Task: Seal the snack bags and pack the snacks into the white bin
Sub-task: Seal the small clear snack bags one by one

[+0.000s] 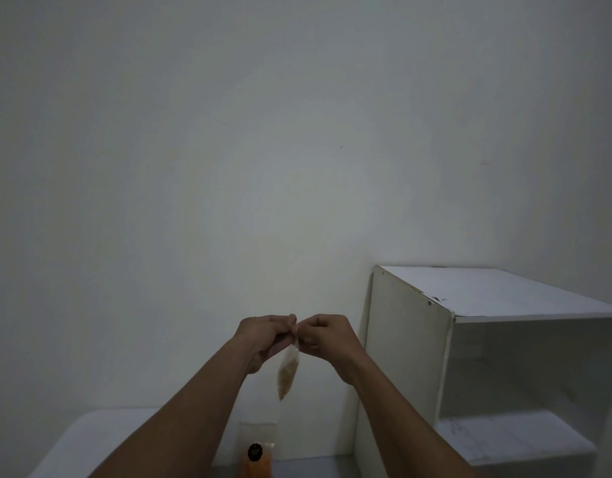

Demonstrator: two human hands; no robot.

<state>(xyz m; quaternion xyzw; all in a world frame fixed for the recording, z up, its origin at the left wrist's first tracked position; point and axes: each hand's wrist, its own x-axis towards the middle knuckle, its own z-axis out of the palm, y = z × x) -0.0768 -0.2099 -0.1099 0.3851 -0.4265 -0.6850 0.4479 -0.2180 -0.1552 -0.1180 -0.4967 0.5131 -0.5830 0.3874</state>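
Head view showed both forearms stretched forward and raised, the left hand point(263, 334) and right hand point(323, 334) meeting knuckle to knuckle in front of the pale wall point(228, 150). Fingers of each hand were curled closed, pinching the top edge of a small clear snack bag point(288, 372) between them. That bag hung straight down from the pinch, long axis vertical, its tan contents settled toward the lower tip; whether its seal was shut was hard to make out in the dim light. Below, a second clear bag point(257, 450) with orange contents and a dark round label stood on the white table point(101, 439). To the right stood a white shelf unit point(411, 357), just beside the table
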